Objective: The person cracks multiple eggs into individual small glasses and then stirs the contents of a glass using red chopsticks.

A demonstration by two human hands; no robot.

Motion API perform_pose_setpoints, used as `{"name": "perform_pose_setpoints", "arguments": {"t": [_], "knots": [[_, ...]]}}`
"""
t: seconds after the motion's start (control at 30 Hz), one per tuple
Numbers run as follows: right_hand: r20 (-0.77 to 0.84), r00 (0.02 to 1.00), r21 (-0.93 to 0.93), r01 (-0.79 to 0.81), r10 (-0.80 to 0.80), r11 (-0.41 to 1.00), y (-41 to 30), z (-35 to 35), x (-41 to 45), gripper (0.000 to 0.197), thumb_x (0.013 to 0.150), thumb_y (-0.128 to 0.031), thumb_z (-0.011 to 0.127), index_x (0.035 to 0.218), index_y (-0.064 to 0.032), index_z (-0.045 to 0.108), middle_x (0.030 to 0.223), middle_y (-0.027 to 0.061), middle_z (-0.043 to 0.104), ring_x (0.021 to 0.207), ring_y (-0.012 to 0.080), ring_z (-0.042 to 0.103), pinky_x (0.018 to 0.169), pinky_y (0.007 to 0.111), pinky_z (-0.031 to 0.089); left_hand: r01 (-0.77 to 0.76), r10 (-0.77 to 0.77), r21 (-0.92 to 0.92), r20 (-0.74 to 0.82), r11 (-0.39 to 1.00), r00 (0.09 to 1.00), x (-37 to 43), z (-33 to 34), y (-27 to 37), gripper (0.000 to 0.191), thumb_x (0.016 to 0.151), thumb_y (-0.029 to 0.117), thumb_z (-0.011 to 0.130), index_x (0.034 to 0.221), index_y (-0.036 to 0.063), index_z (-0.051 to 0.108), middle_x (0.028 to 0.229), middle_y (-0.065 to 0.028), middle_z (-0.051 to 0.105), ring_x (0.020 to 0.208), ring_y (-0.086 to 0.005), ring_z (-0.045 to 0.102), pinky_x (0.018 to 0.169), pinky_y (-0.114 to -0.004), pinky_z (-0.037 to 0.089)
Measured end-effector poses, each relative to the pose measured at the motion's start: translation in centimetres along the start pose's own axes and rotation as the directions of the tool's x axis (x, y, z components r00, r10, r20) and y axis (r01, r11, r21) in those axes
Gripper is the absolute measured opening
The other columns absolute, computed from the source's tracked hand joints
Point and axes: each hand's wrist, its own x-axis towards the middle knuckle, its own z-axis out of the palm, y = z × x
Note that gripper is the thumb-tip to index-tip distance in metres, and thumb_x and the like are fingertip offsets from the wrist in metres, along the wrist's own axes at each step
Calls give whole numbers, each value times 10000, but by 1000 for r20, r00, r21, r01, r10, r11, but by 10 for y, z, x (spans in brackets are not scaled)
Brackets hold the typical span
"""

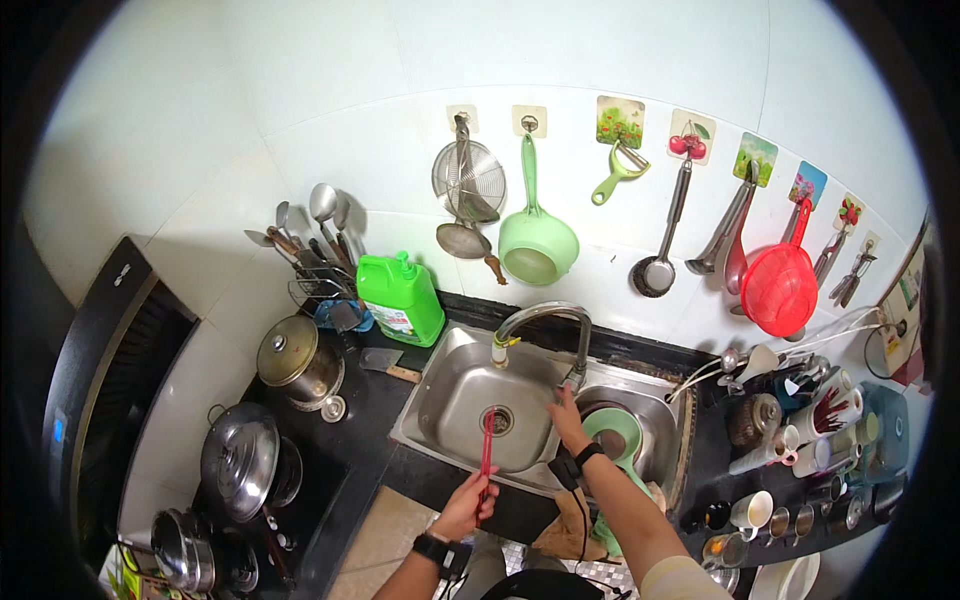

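My left hand is closed around the lower part of red chopsticks, whose tips point over the drain of the large stainless steel sink basin. My right hand reaches across the sink divider, its fingers at the base of the curved metal faucet; whether they grip the lever cannot be told. No water is plainly seen under the spout. In the smaller basin, to the right, lies a light green plastic ladle, partly behind my right forearm.
Left of the sink are a cleaver, a green jug, a lidded pot and a wok lid. Cups and jars crowd the right counter. A red strainer hangs on the wall. A brown cloth hangs at the front edge.
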Motion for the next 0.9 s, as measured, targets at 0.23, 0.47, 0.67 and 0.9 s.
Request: {"name": "perform_pose_setpoints", "arguments": {"t": [0.23,0.47,0.67,0.9], "knots": [[101,994,-700,36,49,713,-12,3,-11,736,810,-272,645,1416,20,346,1326,228,526,1219,347,524,998,375,409,60,-61,134,5,989,998,97,-23,36,304,1024,227,394,1296,122,480,862,-29,539,577,-83,414,484,-229,348],[39,999,-505,37,-20,863,-9,-2,-75,683,806,-333,700,1345,5,451,1230,229,578,1048,335,616,904,376,478,123,-127,94,36,988,991,156,-38,46,235,988,149,420,1203,130,514,854,-31,563,560,-103,476,477,-262,427],[158,984,-459,-2,85,888,-38,-13,-115,395,890,-162,649,1233,8,551,958,66,667,860,112,617,725,251,487,150,-154,49,81,987,985,187,-31,41,200,907,68,452,1077,29,551,826,-53,578,590,-125,502,506,-259,449],[73,996,-298,73,-54,952,-74,19,-109,277,900,-91,622,1160,4,605,928,33,658,810,87,591,717,230,480,142,-151,64,187,988,971,201,-38,55,159,949,138,479,1053,38,547,803,-54,554,558,-94,446,456,-226,376]]}}
